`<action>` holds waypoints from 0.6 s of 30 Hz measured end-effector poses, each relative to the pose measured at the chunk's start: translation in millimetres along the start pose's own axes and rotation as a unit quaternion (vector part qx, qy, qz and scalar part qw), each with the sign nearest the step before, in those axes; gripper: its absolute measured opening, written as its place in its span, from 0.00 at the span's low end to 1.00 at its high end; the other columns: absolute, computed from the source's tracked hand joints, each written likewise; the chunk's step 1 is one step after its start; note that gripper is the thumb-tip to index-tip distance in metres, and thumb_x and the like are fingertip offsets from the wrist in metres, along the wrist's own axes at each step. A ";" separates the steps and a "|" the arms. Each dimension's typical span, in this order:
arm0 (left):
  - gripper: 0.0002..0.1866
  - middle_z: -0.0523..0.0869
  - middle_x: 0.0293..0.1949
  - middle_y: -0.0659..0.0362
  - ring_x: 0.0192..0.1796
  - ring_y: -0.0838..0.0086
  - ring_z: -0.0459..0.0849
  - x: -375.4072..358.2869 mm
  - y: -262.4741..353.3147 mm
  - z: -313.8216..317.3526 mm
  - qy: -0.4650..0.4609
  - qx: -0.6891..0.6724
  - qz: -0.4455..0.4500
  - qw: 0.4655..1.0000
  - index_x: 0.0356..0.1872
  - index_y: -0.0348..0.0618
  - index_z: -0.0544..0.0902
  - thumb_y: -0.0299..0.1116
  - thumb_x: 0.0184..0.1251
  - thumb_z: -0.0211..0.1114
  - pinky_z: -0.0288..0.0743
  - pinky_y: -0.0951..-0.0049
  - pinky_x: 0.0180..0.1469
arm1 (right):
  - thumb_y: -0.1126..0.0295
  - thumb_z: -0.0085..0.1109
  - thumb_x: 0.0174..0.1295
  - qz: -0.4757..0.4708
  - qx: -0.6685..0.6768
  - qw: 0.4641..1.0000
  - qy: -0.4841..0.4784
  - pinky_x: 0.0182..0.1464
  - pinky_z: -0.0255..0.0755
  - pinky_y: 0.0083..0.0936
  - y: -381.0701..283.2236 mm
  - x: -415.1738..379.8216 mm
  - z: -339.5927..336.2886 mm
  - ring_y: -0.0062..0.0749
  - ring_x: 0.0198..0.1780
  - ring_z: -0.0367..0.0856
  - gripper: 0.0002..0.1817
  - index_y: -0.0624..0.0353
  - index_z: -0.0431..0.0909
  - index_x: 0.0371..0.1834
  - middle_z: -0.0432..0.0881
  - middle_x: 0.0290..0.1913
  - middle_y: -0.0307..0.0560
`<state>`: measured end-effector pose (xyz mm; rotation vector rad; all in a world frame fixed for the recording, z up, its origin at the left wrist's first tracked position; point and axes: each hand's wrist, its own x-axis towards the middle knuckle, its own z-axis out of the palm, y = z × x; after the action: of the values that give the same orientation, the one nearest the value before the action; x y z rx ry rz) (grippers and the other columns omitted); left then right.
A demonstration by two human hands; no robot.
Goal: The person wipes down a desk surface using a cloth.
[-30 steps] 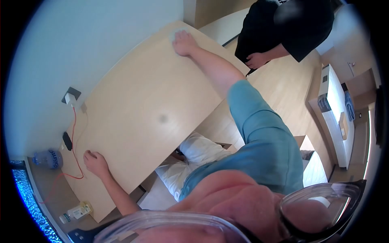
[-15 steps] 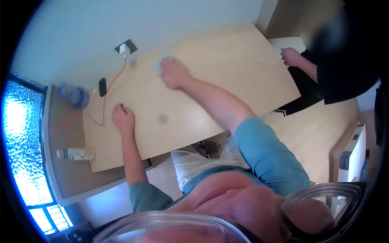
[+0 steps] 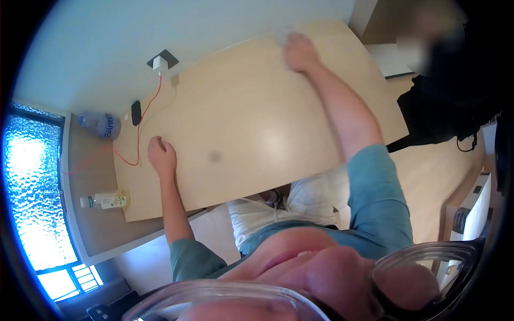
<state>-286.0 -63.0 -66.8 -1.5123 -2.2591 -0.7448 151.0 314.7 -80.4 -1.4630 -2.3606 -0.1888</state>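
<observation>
At the far edge of the wooden desk [image 3: 241,123], close to the wall, my right hand [image 3: 301,52] presses on a pale bluish cloth [image 3: 284,36]. Only a blurred bit of the cloth shows beside the fingers; the rest is under the hand. My left hand [image 3: 161,155] rests on the left part of the desk, fingers loosely curled, with nothing visible in it. Nearest to it is a red cable [image 3: 140,134], which runs to a white charger [image 3: 160,63] in the wall socket. A small black object [image 3: 136,113] lies along the cable.
On the sill left of the desk lie a clear plastic bottle [image 3: 100,125] and a small bottle with a white cap [image 3: 107,200]. A dark round spot [image 3: 214,156] marks the desktop. Another person in dark clothing [image 3: 450,96] is beyond the desk's right end.
My right hand has swept right and toward the far edge with the cloth. My left hand stays in place. The other person's hand has left the desk's right end.
</observation>
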 end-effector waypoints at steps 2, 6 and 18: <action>0.12 0.86 0.49 0.44 0.53 0.45 0.83 1.9 8.0 -0.6 0.004 0.039 -0.008 0.999 0.52 0.35 0.81 0.28 0.71 0.61 0.77 0.49 0.57 | 0.62 0.39 0.76 0.092 0.004 0.995 -0.021 0.78 0.63 0.46 69.0 -5.1 -8.7 0.50 0.76 0.71 0.28 0.64 0.74 0.72 0.74 0.76 0.57; 0.12 0.85 0.48 0.45 0.52 0.45 0.83 -2.2 4.0 -9.5 0.004 0.016 0.005 1.000 0.50 0.36 0.81 0.28 0.69 0.61 0.77 0.48 0.55 | 0.59 0.35 0.77 0.169 -0.030 0.985 -0.033 0.81 0.58 0.48 136.8 -25.9 -10.0 0.48 0.81 0.64 0.31 0.62 0.65 0.80 0.65 0.82 0.56; 0.14 0.86 0.53 0.49 0.56 0.50 0.83 -5.9 -8.4 9.9 -0.028 0.069 -0.035 0.997 0.54 0.38 0.81 0.30 0.71 0.59 0.75 0.50 0.58 | 0.57 0.42 0.72 0.172 -0.016 0.985 0.013 0.77 0.64 0.51 -50.4 34.5 56.1 0.53 0.76 0.72 0.31 0.65 0.77 0.70 0.75 0.75 0.61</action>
<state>-291.2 -64.2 -80.1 -1.4137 -2.3615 -0.5582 79.7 337.2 -116.2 -1.8422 -2.0506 -0.1556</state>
